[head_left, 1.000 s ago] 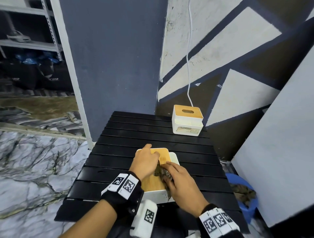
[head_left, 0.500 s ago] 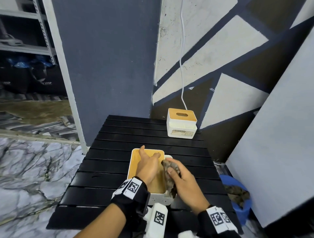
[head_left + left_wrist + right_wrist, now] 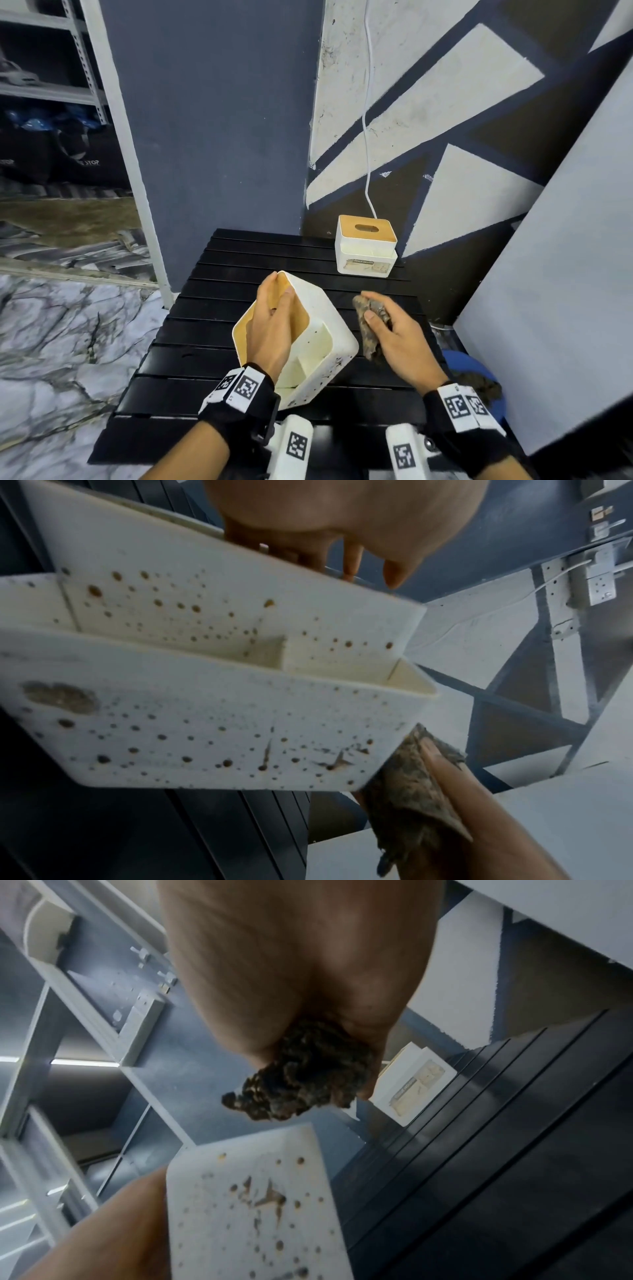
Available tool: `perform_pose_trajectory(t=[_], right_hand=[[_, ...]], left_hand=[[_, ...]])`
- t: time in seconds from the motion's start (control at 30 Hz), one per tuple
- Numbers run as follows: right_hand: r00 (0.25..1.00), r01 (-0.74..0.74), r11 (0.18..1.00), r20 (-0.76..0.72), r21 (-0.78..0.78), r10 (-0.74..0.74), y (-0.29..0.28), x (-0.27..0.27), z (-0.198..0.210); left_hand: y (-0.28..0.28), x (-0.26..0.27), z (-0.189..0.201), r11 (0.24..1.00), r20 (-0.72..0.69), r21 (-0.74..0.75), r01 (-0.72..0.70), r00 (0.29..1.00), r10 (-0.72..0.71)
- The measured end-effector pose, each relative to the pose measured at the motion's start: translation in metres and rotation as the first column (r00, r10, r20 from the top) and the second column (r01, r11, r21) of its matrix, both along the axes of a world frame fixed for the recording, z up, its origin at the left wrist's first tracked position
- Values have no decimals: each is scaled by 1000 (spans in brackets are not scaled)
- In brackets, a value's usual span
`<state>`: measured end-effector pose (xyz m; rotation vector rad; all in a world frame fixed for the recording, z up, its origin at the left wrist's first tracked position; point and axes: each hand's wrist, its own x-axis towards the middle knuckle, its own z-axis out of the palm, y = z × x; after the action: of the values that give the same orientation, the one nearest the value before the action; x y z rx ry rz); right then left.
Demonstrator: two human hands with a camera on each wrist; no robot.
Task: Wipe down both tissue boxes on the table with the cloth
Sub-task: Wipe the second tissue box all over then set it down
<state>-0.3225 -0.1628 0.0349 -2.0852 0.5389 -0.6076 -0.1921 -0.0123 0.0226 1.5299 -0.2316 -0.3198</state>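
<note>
The near tissue box, white with a wooden lid, is tipped up onto its left side over the black slatted table. My left hand grips it by the lid side. Brown spots cover its white walls. My right hand holds a bunched dark brown cloth just right of the box, a little apart from its wall. The second tissue box stands upright at the table's far right edge.
A blue bucket with dark rags sits on the floor right of the table, beside a leaning grey board. A white cable hangs down the painted wall behind the far box. Marble floor lies to the left.
My left hand has tipped the near box from flat on the table up onto its side. My right hand with the cloth has drawn off to the right of the box.
</note>
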Motion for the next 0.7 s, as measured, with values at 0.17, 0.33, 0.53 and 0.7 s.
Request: perform_pose_trajectory(t=[0.17, 0.33, 0.53, 0.7], right_hand=[[991, -131, 981, -20, -144, 130, 24, 8, -16], [994, -107, 985, -27, -135, 104, 47, 16, -28], [988, -127, 974, -111, -189, 108, 66, 26, -24], [990, -72, 972, -137, -222, 42, 43, 73, -14]], left_hand=[[10, 12, -8, 999, 0, 0, -41, 999, 41], [11, 25, -5, 999, -16, -34, 7, 1000, -7], [13, 37, -12, 994, 15, -33, 108, 994, -108], [9, 37, -10, 986, 25, -21, 164, 986, -163]])
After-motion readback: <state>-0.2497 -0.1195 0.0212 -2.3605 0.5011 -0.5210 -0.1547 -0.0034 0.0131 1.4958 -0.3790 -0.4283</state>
